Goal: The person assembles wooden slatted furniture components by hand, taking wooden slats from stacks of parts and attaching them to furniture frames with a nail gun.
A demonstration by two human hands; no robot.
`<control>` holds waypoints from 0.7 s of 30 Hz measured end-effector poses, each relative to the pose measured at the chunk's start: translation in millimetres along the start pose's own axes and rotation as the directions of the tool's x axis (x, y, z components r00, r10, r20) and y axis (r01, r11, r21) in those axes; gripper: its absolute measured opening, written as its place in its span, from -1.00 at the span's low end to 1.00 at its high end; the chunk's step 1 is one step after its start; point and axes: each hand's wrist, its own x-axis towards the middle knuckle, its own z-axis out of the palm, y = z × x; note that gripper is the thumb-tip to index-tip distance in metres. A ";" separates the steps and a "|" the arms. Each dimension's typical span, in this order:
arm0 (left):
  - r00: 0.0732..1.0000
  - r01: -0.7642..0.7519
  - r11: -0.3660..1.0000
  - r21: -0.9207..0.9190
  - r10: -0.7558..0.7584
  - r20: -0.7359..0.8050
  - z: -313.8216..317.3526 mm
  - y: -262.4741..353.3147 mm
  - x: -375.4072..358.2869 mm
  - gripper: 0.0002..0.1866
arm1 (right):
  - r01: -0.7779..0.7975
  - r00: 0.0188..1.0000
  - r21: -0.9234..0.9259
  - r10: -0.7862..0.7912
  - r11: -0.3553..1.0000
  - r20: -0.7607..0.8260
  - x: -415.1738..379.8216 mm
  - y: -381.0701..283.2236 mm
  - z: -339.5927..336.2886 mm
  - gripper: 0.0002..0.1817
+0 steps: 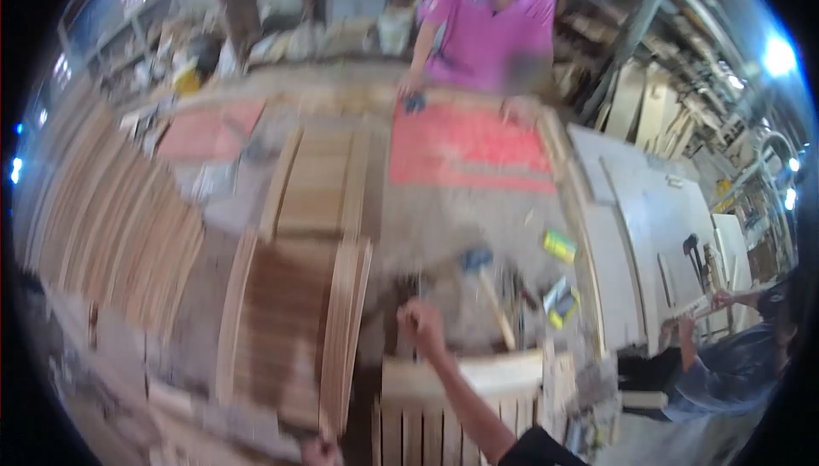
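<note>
My right hand [421, 326] is over the workbench with its fingers curled closed; blur hides what is in them, if anything. Just right of it lies a hammer [497, 311] with a dark head and a pale wooden handle. My left hand [321, 451] is low in the view, at the near corner of a slatted wooden panel [286, 342]; its fingers are too blurred to read. Nearer my body, below my right hand, is a second slatted wooden piece [461, 372]. Another wooden panel [317, 177] lies beyond the first one.
Stacked wooden strips [111, 210] fill the left side. A person in a pink shirt [490, 26] stands across the bench at a red sheet [469, 146]. A yellow-green packet [560, 246] lies at right. Another person [734, 364] handles wood beside pale boards [657, 235].
</note>
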 end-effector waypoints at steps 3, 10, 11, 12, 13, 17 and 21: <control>0.955 0.165 0.975 0.150 -0.196 0.221 -29.9 57.6 11.6 -0.67 | -0.211 0.969 0.047 0.215 0.976 -0.125 -60.0 -40.3 -53.4 -0.92; 0.998 0.058 0.993 -0.104 -0.056 0.024 -11.5 30.7 14.0 -0.63 | -0.716 0.686 -0.100 0.723 0.690 0.083 -325.1 -104.7 -229.0 -0.77; 1.000 0.005 0.993 -0.115 -0.007 -0.012 -6.1 29.9 10.8 -0.63 | -0.752 0.640 -0.154 0.766 0.640 0.058 -360.9 -116.1 -251.0 -0.77; 0.996 -0.059 0.992 -0.116 0.051 -0.067 -5.6 33.7 7.8 -0.62 | -0.780 0.603 -0.189 0.797 0.597 0.033 -392.6 -126.5 -269.3 -0.76; 0.987 -0.121 0.987 -0.104 0.108 -0.117 -8.1 33.1 6.7 -0.61 | -0.853 0.521 -0.052 0.853 0.519 -0.025 -426.1 -133.1 -279.6 -0.78; 0.985 -0.110 0.994 -0.012 0.108 -0.133 -14.6 45.7 3.6 -0.61 | -0.931 0.350 0.074 0.931 0.359 -0.103 -492.5 -146.1 -314.3 -0.78; 0.967 -0.196 0.977 -0.079 0.179 -0.183 -3.7 29.1 10.3 -0.62 | -0.908 0.407 0.044 0.900 0.417 -0.155 -489.5 -145.2 -325.8 -0.79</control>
